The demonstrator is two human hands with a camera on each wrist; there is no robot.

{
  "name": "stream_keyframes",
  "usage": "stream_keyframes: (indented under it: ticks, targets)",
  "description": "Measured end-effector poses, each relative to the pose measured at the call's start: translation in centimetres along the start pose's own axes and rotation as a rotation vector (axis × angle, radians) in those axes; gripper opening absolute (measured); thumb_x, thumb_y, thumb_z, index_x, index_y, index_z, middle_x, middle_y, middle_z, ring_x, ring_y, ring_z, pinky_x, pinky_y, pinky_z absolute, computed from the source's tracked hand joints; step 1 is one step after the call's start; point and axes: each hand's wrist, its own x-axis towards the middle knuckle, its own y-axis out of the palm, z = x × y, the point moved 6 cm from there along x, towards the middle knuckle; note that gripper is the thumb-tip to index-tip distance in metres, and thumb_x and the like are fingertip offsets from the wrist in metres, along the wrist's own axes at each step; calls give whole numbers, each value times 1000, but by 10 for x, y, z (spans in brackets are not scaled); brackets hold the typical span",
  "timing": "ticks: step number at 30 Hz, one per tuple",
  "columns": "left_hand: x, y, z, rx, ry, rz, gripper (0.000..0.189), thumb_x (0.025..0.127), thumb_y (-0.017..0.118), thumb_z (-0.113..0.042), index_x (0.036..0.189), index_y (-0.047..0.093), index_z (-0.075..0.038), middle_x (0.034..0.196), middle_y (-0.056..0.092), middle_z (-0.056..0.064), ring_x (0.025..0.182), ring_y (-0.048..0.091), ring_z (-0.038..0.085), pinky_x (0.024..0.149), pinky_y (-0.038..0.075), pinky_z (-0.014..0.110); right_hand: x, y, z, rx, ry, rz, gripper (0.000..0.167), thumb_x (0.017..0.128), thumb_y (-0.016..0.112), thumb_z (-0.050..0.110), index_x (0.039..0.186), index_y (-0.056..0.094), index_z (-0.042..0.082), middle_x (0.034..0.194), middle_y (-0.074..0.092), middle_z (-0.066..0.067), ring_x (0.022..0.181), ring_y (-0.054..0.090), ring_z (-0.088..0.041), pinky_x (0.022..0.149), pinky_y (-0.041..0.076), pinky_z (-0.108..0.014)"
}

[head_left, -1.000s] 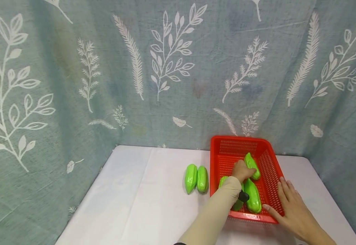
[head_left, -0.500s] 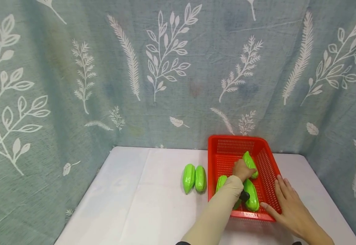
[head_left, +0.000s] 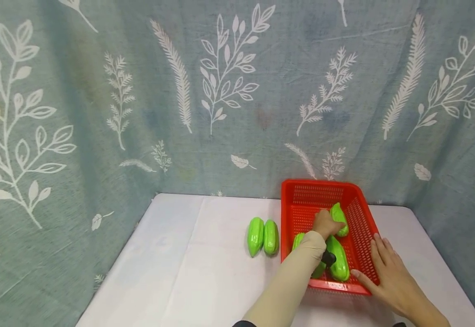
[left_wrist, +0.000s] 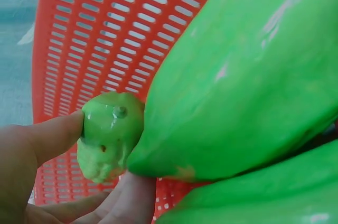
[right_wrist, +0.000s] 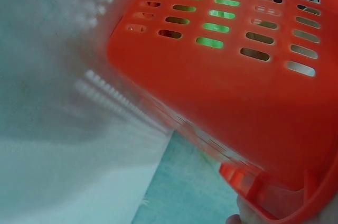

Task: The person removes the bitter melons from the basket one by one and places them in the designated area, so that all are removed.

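White table surface (head_left: 204, 281) supports, at its right side, a red basket (head_left: 312, 195), whose near right corner carries the right hand (head_left: 392, 274), fingers straight along the right rim and thumb spread toward the near rim. Green gourds (head_left: 338, 263) lie in the near part of the basket, two loose gourds (head_left: 255, 236) lie side by side left of it, and farther in, at the far right, the left hand (head_left: 323, 225) pinches one gripped gourd (head_left: 338, 220) between thumb and fingers. Beyond the far edge hangs a leaf-patterned curtain (head_left: 237, 91).
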Motion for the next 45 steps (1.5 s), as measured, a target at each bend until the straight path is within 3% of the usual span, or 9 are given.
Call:
stream_keyframes:
  ticks: [6,12,19,23,27,32,34,38,45]
  targets:
    - [-5,-10,-1,-9,-17,23,31,80,90,-28,87,70,-4,76,64,5,64,55,15,60,50,26,-3,-2,-1,25,-28,-27,105,96,60,61,156,22,-17,164,17,-40,153,12,-58,115,23,-78]
    - [-7,-24,0,-54,-26,15,29,81,88,-24,79,67,-4,67,64,6,57,61,17,56,50,24,0,0,-1,10,-24,-1,107,96,58,63,155,21,-18,164,15,-41,153,9,-57,114,23,-79]
    - [-13,-35,-2,-61,-8,51,30,82,87,-27,71,68,-7,59,62,3,51,55,14,50,42,22,1,1,-5,-3,-7,26,108,97,55,64,154,20,-20,162,15,-43,152,8,-58,113,23,-80]
    - [-11,-40,-2,-91,-2,67,25,85,86,-28,82,74,-6,60,69,9,60,71,25,56,54,29,0,1,-7,20,-25,15,107,98,55,63,155,17,-19,163,12,-42,154,3,-58,120,9,-77]
    - [-11,-48,0,-103,4,83,39,87,85,-31,113,75,-4,70,74,12,75,77,30,74,63,37,-1,4,-6,32,-40,4,106,99,55,62,155,17,-19,164,11,-42,154,1,-58,124,-12,-64]
    - [-18,-59,-1,-140,3,107,59,88,84,-32,136,65,-4,80,78,16,78,78,29,75,61,30,-1,5,-5,35,-32,15,107,98,55,62,155,17,-20,163,12,-43,154,1,-59,123,-3,-72]
    - [-21,-61,-3,-169,2,117,58,88,83,-31,136,64,-3,82,78,18,78,78,29,77,63,35,0,5,-5,37,-27,22,107,98,55,62,155,17,-20,162,12,-44,154,1,-59,120,8,-77]
    - [-25,-66,-5,-220,21,134,57,89,83,-30,135,64,-2,83,79,18,71,77,23,83,63,41,0,4,-5,38,-25,24,106,99,55,62,154,17,-21,162,12,-45,153,1,-60,119,9,-77]
    - [-30,-79,-2,-306,79,156,59,89,82,-34,136,65,-4,79,79,14,68,76,18,78,62,32,2,3,-5,39,-23,29,106,99,55,62,154,17,-21,161,12,-45,153,2,-60,119,9,-78]
